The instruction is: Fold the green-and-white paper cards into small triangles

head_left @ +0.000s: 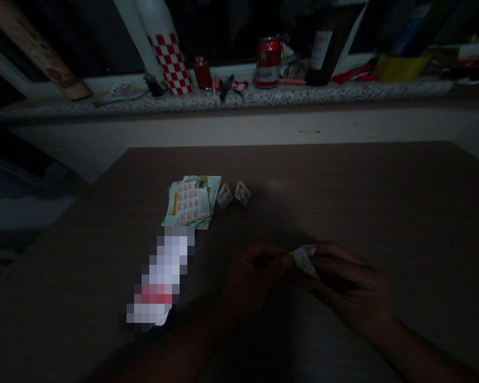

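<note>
Between my two hands is a small folded piece of printed paper (304,260), pale with reddish print. My left hand (255,274) pinches its left edge between thumb and finger. From the other side, the fingers of my right hand (351,287) close on it. Dim light hides the finer folds. Farther back on the table stand two small folded paper pieces (224,196), side by side. Touching or nearly touching them on the left lies a loose stack of printed paper sheets (189,202), greenish with orange number blocks.
A blurred-out, bright oblong object (163,276) lies left of my hands on the brown table (363,181). Behind, a granite windowsill (263,98) bears a red can (268,61), a checkered bottle (171,64), a dark bottle (323,48) and a yellow container (401,68).
</note>
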The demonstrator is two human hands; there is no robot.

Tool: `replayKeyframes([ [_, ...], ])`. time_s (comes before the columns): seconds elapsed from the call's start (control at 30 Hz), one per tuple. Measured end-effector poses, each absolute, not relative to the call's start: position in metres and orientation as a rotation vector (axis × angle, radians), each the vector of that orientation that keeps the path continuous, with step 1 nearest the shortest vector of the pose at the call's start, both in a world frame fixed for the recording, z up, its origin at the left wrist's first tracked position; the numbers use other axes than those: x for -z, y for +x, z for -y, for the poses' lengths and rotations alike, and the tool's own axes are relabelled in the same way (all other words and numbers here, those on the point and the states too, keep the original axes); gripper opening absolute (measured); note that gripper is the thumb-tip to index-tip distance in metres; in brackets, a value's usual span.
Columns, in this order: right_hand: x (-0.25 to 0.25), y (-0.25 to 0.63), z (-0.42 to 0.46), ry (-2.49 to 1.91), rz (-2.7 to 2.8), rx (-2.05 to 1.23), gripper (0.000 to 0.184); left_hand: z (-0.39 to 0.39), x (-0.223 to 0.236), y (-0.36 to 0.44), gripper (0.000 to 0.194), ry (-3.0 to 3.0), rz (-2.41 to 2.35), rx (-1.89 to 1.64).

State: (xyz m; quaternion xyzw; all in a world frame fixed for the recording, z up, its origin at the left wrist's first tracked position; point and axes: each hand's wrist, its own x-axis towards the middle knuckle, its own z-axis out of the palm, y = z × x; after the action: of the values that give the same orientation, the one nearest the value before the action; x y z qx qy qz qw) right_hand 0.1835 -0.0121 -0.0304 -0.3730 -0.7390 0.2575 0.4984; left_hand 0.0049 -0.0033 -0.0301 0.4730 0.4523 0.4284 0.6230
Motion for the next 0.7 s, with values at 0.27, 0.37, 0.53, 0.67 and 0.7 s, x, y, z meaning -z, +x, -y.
replayKeyframes([
  [0.27,0.031,0.197,0.007,-0.807,2.033,-0.604,0.023,-0.006,0.02,-0.021,0.032,2.15,-0.764,-0.884],
  [0.37,0.029,0.199,0.004,-0.755,2.097,-0.612,0.021,-0.011,0.02,-0.023,0.024,2.289,-0.681,-0.938],
  [0.53,0.03,0.199,0.005,-0.814,1.971,-0.681,0.026,-0.01,0.019,-0.02,0.014,2.14,-0.799,-1.009],
  [0.67,0.03,0.196,0.007,-0.884,1.853,-0.782,0.03,-0.007,0.017,-0.017,0.009,1.988,-0.901,-1.047],
  [0.7,0.03,0.195,0.008,-0.895,1.813,-0.795,0.029,-0.006,0.018,-0.016,0.008,1.951,-0.915,-1.061],
])
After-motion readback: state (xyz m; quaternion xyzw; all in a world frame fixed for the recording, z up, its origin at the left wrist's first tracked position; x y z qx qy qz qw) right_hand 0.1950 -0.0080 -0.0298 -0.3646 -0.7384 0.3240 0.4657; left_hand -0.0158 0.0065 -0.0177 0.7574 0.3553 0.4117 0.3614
